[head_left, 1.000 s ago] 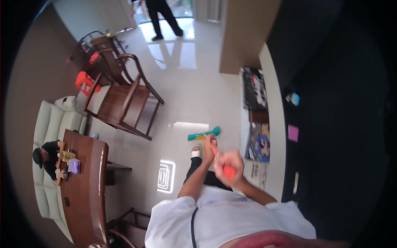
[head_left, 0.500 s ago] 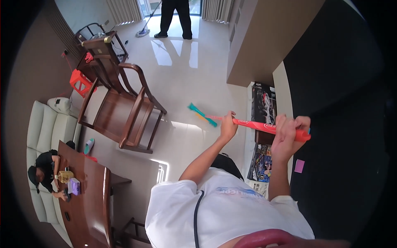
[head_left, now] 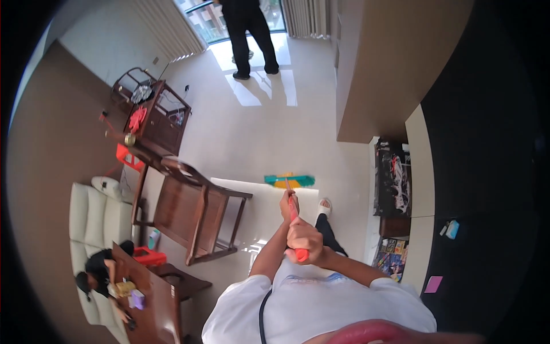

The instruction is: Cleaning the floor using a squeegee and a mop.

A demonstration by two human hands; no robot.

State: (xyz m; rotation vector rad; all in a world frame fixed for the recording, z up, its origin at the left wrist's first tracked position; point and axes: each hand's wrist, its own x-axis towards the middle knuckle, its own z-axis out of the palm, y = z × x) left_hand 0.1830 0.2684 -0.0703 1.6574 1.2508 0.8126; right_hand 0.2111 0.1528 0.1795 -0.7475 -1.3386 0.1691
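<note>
Both my hands grip a broom (head_left: 295, 179) with a red handle and a green and yellow head. Lower on the handle, my left hand (head_left: 289, 207) is wrapped round it. My right hand (head_left: 305, 236) closes round the upper part, just below the red end, which points toward my chest. The broom head is on or close to the pale floor (head_left: 269, 126), ahead of my feet. One sandalled foot (head_left: 325, 204) shows just right of the head.
A wooden armchair (head_left: 183, 203) stands to the left, beyond it a wooden cabinet (head_left: 166, 120). A person (head_left: 104, 266) sits on a cream sofa (head_left: 86, 221) at a wooden table (head_left: 150, 292). Another person (head_left: 250, 34) stands by the window. Boxes (head_left: 392, 178) line the right, below a black surface (head_left: 481, 189).
The broom has swung from slanting across to the right to pointing straight ahead. My right hand has come left and inward, close to my left hand. The far person has stepped slightly.
</note>
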